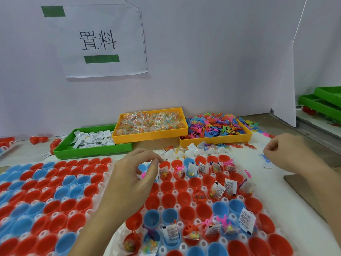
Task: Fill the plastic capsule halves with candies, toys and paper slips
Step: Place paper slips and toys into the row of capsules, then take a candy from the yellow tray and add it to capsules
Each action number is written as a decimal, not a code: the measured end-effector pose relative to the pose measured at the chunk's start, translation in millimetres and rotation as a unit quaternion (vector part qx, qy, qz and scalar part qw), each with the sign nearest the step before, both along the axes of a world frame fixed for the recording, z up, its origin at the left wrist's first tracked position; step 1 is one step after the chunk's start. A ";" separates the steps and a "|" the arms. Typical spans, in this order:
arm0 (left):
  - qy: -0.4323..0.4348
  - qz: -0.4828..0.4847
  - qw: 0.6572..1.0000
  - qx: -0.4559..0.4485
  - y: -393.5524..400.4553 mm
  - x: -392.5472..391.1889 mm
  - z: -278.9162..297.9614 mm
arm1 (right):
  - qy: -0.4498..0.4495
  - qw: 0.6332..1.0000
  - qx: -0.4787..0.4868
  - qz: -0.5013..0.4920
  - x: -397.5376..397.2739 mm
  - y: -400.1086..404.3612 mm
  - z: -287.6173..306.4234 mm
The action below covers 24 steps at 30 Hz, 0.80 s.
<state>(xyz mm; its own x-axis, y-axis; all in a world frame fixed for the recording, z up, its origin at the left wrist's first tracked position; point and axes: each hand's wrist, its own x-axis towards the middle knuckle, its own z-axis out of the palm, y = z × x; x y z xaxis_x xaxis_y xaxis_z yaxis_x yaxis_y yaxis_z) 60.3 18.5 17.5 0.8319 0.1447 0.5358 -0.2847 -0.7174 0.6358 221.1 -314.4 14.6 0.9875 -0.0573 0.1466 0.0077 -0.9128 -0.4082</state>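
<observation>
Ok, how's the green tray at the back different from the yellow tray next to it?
The green tray holds white paper slips and is only partly filled; the yellow tray is heaped with clear candy packets. The yellow tray's left end rests on the green tray's edge, so it sits higher. Both are shallow rectangular plastic trays.

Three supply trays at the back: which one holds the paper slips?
The green tray, leftmost and lowest of the three. It holds white printed slips; the middle yellow tray has clear candy packets, the right yellow tray colourful plastic toys.
</observation>
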 end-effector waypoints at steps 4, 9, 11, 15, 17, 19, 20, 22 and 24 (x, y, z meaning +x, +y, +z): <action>-0.003 -0.003 1.000 0.001 0.0 0.0 0.0 | 0.064 0.998 -0.023 0.003 2.9 -3.9 -4.2; -0.003 -0.004 1.000 0.000 -0.2 -0.2 0.9 | 0.112 0.993 -0.045 -0.011 3.0 0.8 -8.0; -0.003 -0.004 1.000 -0.001 -0.5 -0.4 1.4 | 0.121 0.992 -0.045 -0.015 2.8 0.1 -8.9; -0.002 -0.003 1.000 -0.002 -0.4 -0.7 1.8 | 0.116 0.992 -0.040 -0.028 7.3 -2.7 -11.0; -0.002 -0.002 1.000 -0.004 -0.2 -0.7 2.0 | 0.120 0.991 -0.043 -0.033 8.0 -3.6 -12.2; -0.001 -0.001 1.000 -0.004 -0.2 -0.4 2.1 | 0.114 0.992 -0.046 -0.026 6.2 -2.7 -11.2; -0.002 -0.001 1.000 -0.002 -0.2 -0.6 2.2 | 0.095 0.995 -0.038 -0.016 4.2 -0.8 -9.3; -0.005 -0.004 1.000 0.001 -0.3 -1.0 2.3 | 0.025 0.999 0.022 0.029 -1.9 7.7 -2.8; -0.002 -0.007 1.000 0.003 -0.8 -1.1 1.5 | -0.034 0.984 0.128 0.115 -14.0 25.5 8.0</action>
